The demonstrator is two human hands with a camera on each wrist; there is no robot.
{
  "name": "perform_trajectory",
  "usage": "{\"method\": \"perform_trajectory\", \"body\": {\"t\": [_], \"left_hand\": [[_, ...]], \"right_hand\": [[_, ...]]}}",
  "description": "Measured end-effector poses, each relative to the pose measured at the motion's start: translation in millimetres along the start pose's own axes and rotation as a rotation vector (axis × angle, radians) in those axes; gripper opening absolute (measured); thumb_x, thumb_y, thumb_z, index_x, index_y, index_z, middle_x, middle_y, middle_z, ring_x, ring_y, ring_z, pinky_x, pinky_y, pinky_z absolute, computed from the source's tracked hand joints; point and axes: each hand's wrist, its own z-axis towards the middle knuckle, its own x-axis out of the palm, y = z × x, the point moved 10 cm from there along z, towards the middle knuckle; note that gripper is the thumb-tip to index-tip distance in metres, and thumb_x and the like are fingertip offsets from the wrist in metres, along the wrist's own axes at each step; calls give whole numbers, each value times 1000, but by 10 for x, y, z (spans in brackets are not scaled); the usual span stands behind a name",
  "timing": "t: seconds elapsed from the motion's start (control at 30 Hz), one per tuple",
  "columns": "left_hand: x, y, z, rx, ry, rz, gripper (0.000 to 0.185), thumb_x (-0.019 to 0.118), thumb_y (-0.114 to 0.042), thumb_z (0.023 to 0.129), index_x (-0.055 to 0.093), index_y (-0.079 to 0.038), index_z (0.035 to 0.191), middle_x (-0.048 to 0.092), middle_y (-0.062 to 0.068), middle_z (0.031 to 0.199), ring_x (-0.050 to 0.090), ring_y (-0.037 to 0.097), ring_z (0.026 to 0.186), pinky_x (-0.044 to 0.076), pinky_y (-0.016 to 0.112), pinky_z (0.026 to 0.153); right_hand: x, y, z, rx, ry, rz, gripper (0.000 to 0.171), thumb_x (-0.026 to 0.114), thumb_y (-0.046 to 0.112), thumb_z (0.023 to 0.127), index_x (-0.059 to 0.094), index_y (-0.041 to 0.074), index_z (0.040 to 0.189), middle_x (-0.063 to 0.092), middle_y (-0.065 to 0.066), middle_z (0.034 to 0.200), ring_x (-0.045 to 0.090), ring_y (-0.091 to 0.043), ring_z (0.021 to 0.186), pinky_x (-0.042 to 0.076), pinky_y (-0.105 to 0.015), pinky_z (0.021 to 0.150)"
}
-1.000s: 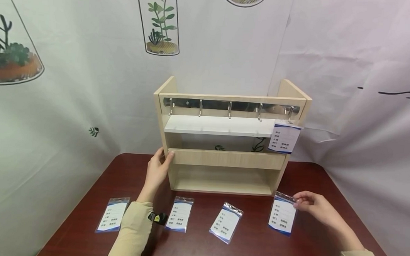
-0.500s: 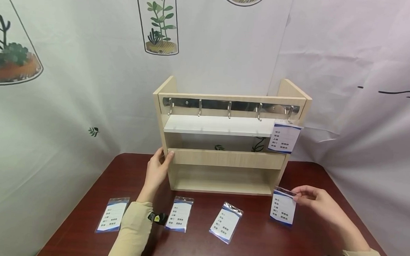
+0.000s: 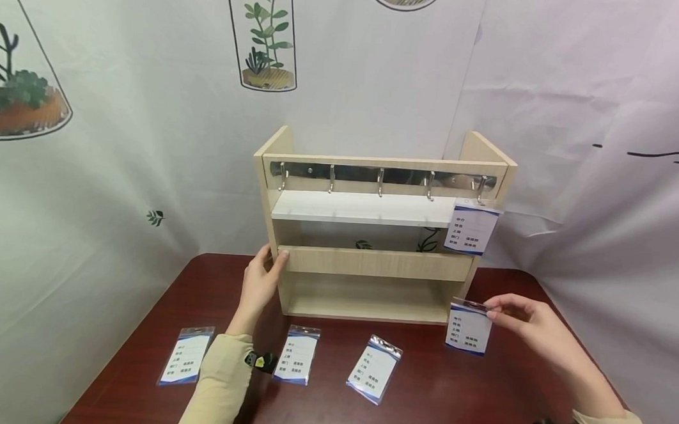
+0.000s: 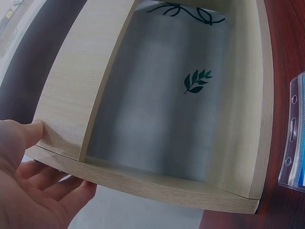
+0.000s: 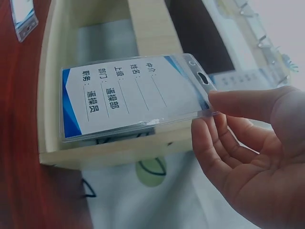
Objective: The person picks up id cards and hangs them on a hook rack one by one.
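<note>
A light wooden shelf rack (image 3: pixel 371 263) (image 4: pixel 157 186) (image 5: pixel 147 28) stands at the back of the dark red table (image 3: pixel 421 408), with a metal hook rail (image 3: pixel 382 174) along its top. One badge card (image 3: pixel 470 228) hangs from the rightmost hook. My left hand (image 3: pixel 259 284) (image 4: pixel 28 191) grips the rack's left side panel, thumb on the front. My right hand (image 3: pixel 515 314) (image 5: pixel 243 148) pinches a clear-sleeved badge card (image 3: pixel 468 327) (image 5: pixel 128 98) by its top edge, lifted off the table near the rack's lower right corner.
Three more badge cards lie in a row on the table: far left (image 3: pixel 187 355), beside my left wrist (image 3: pixel 297 354) (image 4: pixel 295 143), and centre (image 3: pixel 374 369). A printed curtain (image 3: pixel 119 130) hangs behind and at both sides. Both wrists carry small cameras.
My right hand has lifted its badge card off the table, up and slightly left toward the rack. The left hand has stayed on the rack.
</note>
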Motion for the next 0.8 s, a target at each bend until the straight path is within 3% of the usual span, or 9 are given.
{"method": "perform_trajectory", "body": {"t": [0.3,0.57,0.8], "left_hand": [[-7,-39,-9,35,-25,34,54,61,-34,102,53,1,141,60,26,133,61,41,121,52,54,94],[-9,-20,-15,17,-17,14,52,63,-31,102,53,-1,142,61,24,134,61,38,121,52,53,95],[-11,-17,-10,0,-8,25,53,63,-32,101,53,-1,143,60,24,135,60,38,122,51,53,96]], "right_hand": [[-132,240,-22,-10,-54,-25,22,73,21,95,71,6,110,71,-3,99,63,-5,82,48,-19,71],[-202,397,24,-29,-74,-8,23,74,20,94,71,6,112,72,5,98,63,-4,84,47,-17,72],[-280,607,82,-68,-119,37,21,74,20,94,71,7,111,74,0,97,63,-6,82,46,-17,71]]}}
